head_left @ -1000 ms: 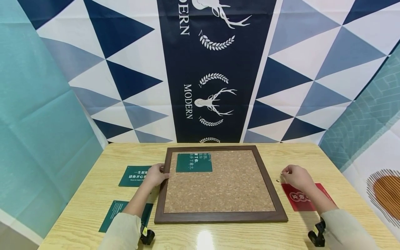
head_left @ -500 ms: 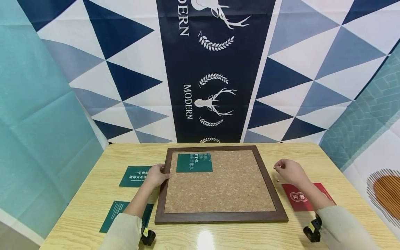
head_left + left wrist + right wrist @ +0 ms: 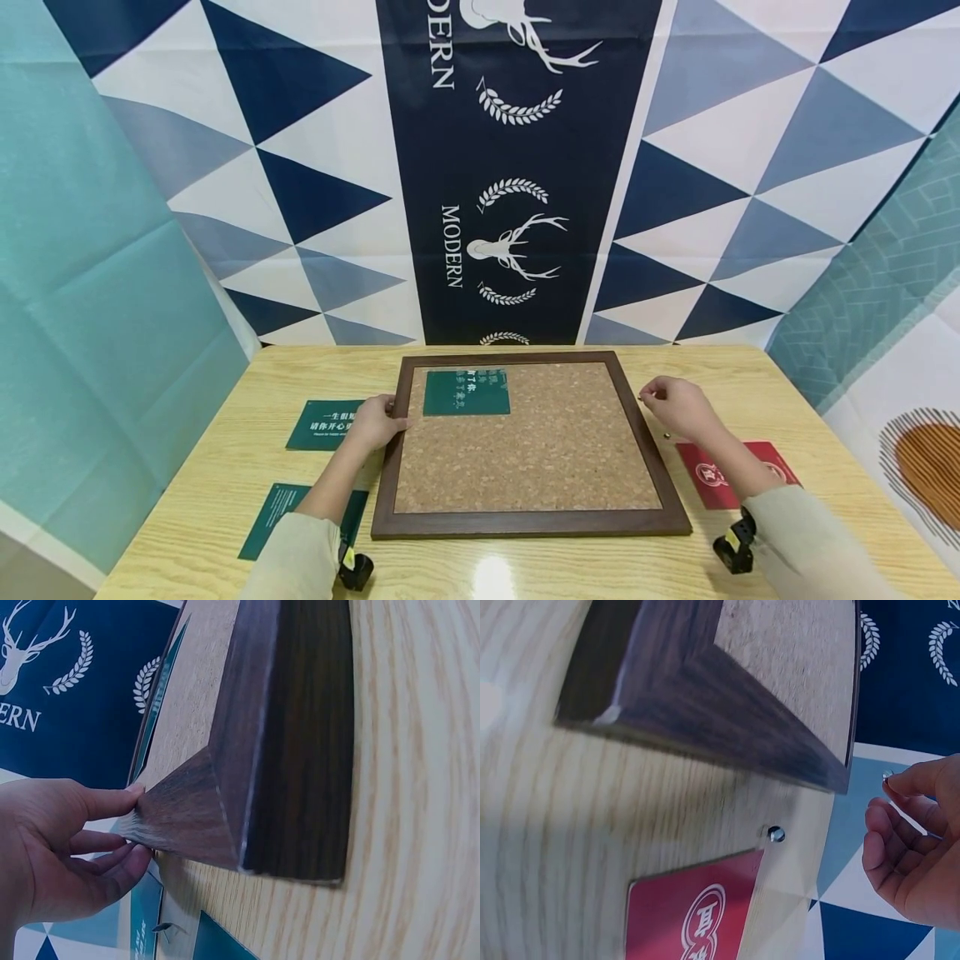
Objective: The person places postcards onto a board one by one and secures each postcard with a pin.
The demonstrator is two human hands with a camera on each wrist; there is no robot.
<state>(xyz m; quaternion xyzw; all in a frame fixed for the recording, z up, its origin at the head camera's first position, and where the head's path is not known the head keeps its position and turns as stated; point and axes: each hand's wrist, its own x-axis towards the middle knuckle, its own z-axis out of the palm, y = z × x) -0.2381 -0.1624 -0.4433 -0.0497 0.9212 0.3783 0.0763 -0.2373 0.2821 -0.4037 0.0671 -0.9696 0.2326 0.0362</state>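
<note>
Head view: one cork board (image 3: 525, 467) in a brown frame (image 3: 531, 523), lying on the desk (image 3: 600, 567), with a green card (image 3: 467, 392) at its upper left; left hand (image 3: 375, 423), at the frame's left side; right hand (image 3: 681, 408), fingertips near the frame's right side; one loose pin (image 3: 667, 436), just beside a red card (image 3: 695, 492); second green card (image 3: 318, 425) and third green card (image 3: 262, 529), left of the board. Left wrist view: thumb and fingers pinched about the frame's edge. Right wrist view: thumb and forefinger together on one small shiny pin (image 3: 887, 775), remaining fingers curled loosely
</note>
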